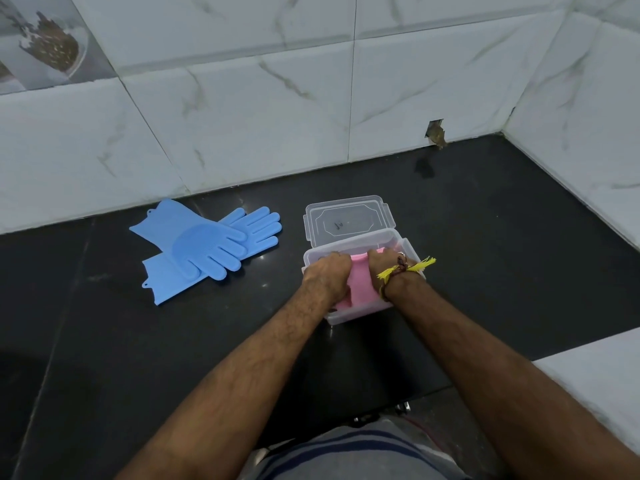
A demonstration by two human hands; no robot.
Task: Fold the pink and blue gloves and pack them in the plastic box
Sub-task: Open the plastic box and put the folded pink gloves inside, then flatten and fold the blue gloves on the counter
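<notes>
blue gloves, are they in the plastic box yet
No, the blue gloves lie unfolded on the black counter, left of the plastic box.

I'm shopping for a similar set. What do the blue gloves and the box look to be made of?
The blue gloves look like silicone or soft rubber, matte, with a round patch of moulded bristles on the palm. The box looks like clear, slightly frosted rigid plastic: the pink gloves show through its wall, and its lid has moulded clip edges.

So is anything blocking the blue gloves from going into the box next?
Partly: both hands and the pink gloves fill the plastic box. The blue gloves lie apart on bare counter, box open.
</notes>
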